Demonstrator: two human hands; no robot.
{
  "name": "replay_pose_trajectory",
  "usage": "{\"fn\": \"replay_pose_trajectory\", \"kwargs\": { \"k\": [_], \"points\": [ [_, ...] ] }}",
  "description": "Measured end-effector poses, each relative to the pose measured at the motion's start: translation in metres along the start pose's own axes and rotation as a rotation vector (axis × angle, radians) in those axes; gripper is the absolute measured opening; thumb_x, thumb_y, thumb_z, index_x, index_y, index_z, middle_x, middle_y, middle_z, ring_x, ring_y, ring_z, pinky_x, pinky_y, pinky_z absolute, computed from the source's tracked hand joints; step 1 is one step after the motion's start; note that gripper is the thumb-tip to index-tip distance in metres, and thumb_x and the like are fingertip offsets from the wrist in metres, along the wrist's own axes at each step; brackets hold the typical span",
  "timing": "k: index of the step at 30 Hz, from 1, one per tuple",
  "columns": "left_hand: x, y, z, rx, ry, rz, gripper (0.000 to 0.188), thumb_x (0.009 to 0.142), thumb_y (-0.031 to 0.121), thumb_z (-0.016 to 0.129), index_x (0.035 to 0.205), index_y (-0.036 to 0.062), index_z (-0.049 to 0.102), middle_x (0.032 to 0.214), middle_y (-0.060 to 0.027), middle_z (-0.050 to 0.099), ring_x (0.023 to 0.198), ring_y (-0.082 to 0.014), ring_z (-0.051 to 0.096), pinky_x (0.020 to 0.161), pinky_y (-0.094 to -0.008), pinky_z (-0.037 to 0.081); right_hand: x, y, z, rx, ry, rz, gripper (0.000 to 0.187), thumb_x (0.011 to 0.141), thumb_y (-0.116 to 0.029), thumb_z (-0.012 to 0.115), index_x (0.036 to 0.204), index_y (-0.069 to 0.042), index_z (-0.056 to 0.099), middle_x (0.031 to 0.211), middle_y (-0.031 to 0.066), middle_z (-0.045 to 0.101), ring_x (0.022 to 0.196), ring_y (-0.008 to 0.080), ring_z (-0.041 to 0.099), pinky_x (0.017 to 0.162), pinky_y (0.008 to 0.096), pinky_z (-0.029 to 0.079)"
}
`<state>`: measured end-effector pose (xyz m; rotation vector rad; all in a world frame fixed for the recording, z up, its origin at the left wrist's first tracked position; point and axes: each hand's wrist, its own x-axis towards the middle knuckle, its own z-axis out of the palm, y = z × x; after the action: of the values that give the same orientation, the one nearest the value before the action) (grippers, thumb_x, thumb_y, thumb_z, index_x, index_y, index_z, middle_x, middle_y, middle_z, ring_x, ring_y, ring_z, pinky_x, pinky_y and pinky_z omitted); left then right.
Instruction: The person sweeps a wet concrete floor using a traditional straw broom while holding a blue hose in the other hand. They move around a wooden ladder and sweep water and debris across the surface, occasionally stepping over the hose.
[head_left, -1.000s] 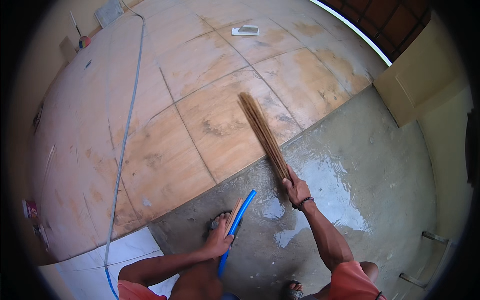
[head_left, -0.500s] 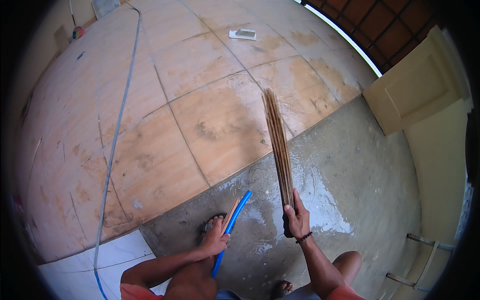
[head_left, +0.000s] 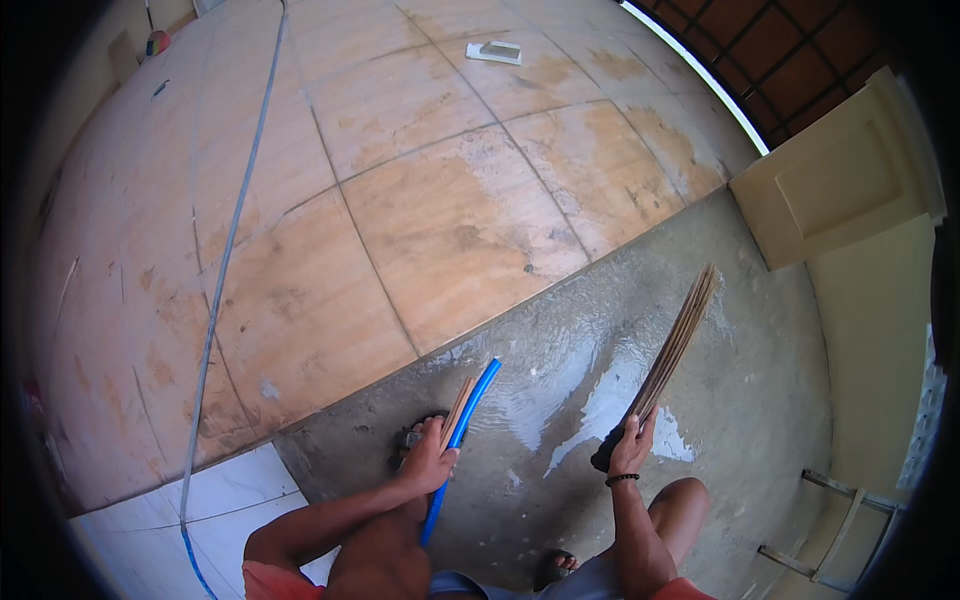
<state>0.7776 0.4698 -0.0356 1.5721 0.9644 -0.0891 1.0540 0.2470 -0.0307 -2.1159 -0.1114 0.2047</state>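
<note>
A stick broom (head_left: 678, 342), a bundle of thin brown sticks dark at its butt, is gripped near that butt by my right hand (head_left: 631, 449). Its tips point up and to the right over the wet concrete floor (head_left: 545, 325). With fingers wrapped round it, my left hand (head_left: 428, 462) holds a blue hose (head_left: 482, 380). Alongside the hose, a shorter bunch of brown sticks (head_left: 456, 413) sits in the same hand. The hose's end points forward over the concrete; whether water leaves it I cannot tell.
Large stained tiles (head_left: 440, 235) border the concrete along a diagonal edge. A grey hose (head_left: 222, 280) runs across them at left. Further off lies a trowel-like flat tool (head_left: 494, 51). At right are a cream panel (head_left: 838, 178) and a metal frame (head_left: 838, 530).
My right hand has swung the broom from the tile edge toward the right, and its tips are now lower over the concrete. The left hand keeps its hold with the hose slightly shifted.
</note>
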Motion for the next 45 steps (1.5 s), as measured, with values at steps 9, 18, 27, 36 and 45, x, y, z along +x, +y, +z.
{"fn": "replay_pose_trajectory", "kwargs": {
  "k": [9, 18, 27, 36, 45],
  "points": [
    [0.034, 0.000, 0.028, 0.415, -0.179, 0.167, 0.049, 0.087, 0.021, 0.067, 0.124, 0.0039, 0.040, 0.105, -0.0307, 0.061, 0.102, -0.0497, 0.060, 0.089, -0.0539, 0.042, 0.018, -0.126, 0.178, -0.299, -0.750, -0.423, 0.060, 0.095, -0.028, 0.059, 0.150, -0.014, 0.040, 0.099, 0.0257, 0.069, 0.090, 0.0352, 0.070, 0.082, 0.0398, 0.053],
    [0.035, 0.002, 0.029, 0.385, -0.197, 0.290, 0.046, 0.088, 0.019, 0.065, 0.124, 0.0048, 0.041, 0.096, -0.0308, 0.063, 0.095, -0.0501, 0.062, 0.087, -0.0550, 0.043, 0.152, -0.035, 0.171, -0.116, -0.125, -0.168, 0.059, 0.095, -0.028, 0.056, 0.147, -0.005, 0.042, 0.134, 0.0253, 0.057, 0.123, 0.0391, 0.056, 0.103, 0.0401, 0.043],
    [0.072, 0.081, -0.023, 0.646, 0.116, 0.409, 0.058, 0.093, 0.022, 0.059, 0.144, 0.0074, 0.035, 0.094, -0.0270, 0.061, 0.077, -0.0428, 0.065, 0.067, -0.0516, 0.053, 0.106, 0.030, 0.020, 0.248, 0.185, 0.145, 0.058, 0.097, -0.018, 0.056, 0.151, -0.005, 0.037, 0.102, 0.0095, 0.062, 0.085, 0.0174, 0.061, 0.078, 0.0293, 0.050],
    [0.172, 0.108, -0.063, 1.050, -0.004, 0.260, 0.058, 0.099, 0.025, 0.051, 0.152, 0.0171, 0.031, 0.103, -0.0281, 0.059, 0.086, -0.0414, 0.067, 0.073, -0.0504, 0.055, 0.056, 0.030, 0.022, 0.374, 0.037, 0.218, 0.061, 0.098, -0.017, 0.056, 0.153, -0.009, 0.033, 0.085, 0.0040, 0.060, 0.061, 0.0113, 0.055, 0.056, 0.0278, 0.049],
    [0.246, 0.182, -0.021, 1.053, -0.108, 0.404, 0.053, 0.097, 0.026, 0.054, 0.147, 0.0156, 0.038, 0.103, -0.0274, 0.062, 0.090, -0.0440, 0.066, 0.079, -0.0523, 0.053, 0.051, 0.015, 0.017, 0.315, -0.001, 0.234, 0.062, 0.098, -0.019, 0.057, 0.154, -0.009, 0.032, 0.081, 0.0023, 0.059, 0.063, 0.0102, 0.054, 0.057, 0.0268, 0.049]
  ]
}}
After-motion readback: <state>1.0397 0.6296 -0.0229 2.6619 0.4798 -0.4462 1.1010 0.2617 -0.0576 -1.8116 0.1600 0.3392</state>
